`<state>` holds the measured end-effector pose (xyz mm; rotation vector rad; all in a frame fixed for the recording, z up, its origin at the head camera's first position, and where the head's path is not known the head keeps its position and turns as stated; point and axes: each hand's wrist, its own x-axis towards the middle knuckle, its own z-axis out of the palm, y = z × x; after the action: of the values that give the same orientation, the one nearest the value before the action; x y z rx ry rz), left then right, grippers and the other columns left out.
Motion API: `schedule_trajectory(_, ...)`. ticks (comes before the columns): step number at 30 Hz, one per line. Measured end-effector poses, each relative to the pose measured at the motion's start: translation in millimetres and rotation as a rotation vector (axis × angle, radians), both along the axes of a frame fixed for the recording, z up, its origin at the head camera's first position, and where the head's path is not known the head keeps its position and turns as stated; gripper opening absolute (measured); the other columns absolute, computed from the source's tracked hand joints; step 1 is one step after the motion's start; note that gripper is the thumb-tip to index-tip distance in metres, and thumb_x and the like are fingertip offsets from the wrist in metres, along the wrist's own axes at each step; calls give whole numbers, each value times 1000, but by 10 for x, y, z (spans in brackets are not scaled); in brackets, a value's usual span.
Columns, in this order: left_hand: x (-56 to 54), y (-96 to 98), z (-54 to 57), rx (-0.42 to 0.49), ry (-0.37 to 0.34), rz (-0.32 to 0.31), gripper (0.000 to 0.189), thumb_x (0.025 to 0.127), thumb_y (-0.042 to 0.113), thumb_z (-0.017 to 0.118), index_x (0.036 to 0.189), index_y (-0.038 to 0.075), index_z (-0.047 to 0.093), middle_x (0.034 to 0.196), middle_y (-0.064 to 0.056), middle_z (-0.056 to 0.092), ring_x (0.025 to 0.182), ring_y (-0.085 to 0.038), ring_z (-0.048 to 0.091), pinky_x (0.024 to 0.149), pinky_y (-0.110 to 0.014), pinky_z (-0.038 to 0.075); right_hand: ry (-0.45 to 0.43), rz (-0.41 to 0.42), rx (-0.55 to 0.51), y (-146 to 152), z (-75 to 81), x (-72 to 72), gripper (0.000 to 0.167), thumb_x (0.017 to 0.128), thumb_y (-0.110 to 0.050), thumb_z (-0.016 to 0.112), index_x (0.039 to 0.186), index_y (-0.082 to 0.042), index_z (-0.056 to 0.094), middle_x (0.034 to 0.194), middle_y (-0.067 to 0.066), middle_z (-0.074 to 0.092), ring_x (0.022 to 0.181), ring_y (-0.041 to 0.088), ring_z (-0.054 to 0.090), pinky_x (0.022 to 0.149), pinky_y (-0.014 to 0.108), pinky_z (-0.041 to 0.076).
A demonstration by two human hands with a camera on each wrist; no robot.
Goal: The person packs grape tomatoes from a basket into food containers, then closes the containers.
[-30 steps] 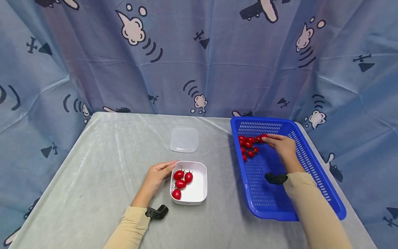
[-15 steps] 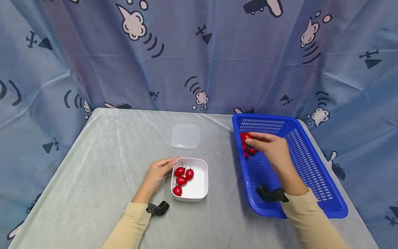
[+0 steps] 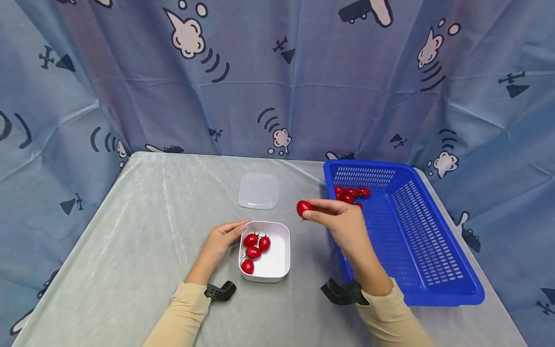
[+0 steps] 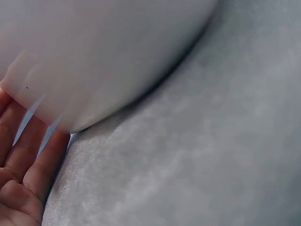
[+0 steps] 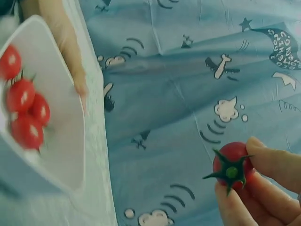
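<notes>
A square white box (image 3: pixel 277 258) stands at mid-table with several red cherry tomatoes (image 3: pixel 253 252) along its left side. My left hand (image 3: pixel 223 243) rests against its back left corner; in the left wrist view straight fingers (image 4: pixel 42 155) touch the outer wall. Right of the box, above the table, my right hand (image 3: pixel 342 224) pinches a cherry tomato (image 3: pixel 304 209) between thumb and fingertips. That tomato's green star-shaped stem top (image 5: pixel 231 172) faces the right wrist camera. More cherry tomatoes (image 3: pixel 352 193) lie in the blue basket (image 3: pixel 433 299), some hidden behind my right hand.
Behind the box lies a clear, flat square lid (image 3: pixel 258 192). The basket's raised rim runs along the table's right side, partly under my right forearm. A blue patterned curtain (image 3: pixel 243 96) hangs at the table's back edge.
My right hand has lifted a cherry tomato out of the blue basket and moved left with it toward the white box. My left hand and the box have stayed in place.
</notes>
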<state>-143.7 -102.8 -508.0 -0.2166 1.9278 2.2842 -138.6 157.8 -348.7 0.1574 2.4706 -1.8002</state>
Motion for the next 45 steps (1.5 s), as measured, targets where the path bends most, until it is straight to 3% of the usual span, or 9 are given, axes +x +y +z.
schedule_trajectory(3,5,-8,4,-1,7,0,36,94,11,67,122,-10,64,110,4,75,95,1,67,88,-20,55,4,-4,-41,-180,-92,42,36,80,-15,84,112,-2,75,102,11,77,83,6,72,79,22,54)
schedule_trajectory(9,0,-14,-6,-5,2,8,34,94,11,67,122,-9,65,113,-1,75,95,1,67,87,-21,55,9,51,19,-506,-391,85,31,76,-18,87,103,-6,79,102,11,77,95,15,68,75,23,54)
schedule_trajectory(16,5,-23,10,-14,3,-3,35,94,13,67,122,-8,66,113,0,75,95,1,67,87,-20,55,40,59,20,-672,-649,45,26,75,-12,86,98,-2,79,98,15,77,94,22,70,72,20,56)
schedule_trajectory(23,-5,-11,6,-11,13,6,33,94,9,66,121,-10,65,109,0,75,92,1,68,87,-20,55,93,89,29,-758,-722,49,26,74,-7,85,97,2,78,97,18,76,97,26,72,76,29,61)
schedule_trajectory(37,-2,-18,-21,-9,9,1,33,94,9,66,121,-10,65,110,-2,75,92,1,67,86,-20,56,161,68,159,-844,-902,59,24,75,-4,84,97,2,78,99,18,76,95,29,73,79,38,61)
schedule_trajectory(45,-13,-11,-7,-14,0,2,33,94,9,66,121,-9,66,110,2,75,94,2,67,88,-20,55,217,133,320,-854,-939,41,28,75,-5,84,102,2,78,101,18,76,94,28,73,78,37,61)
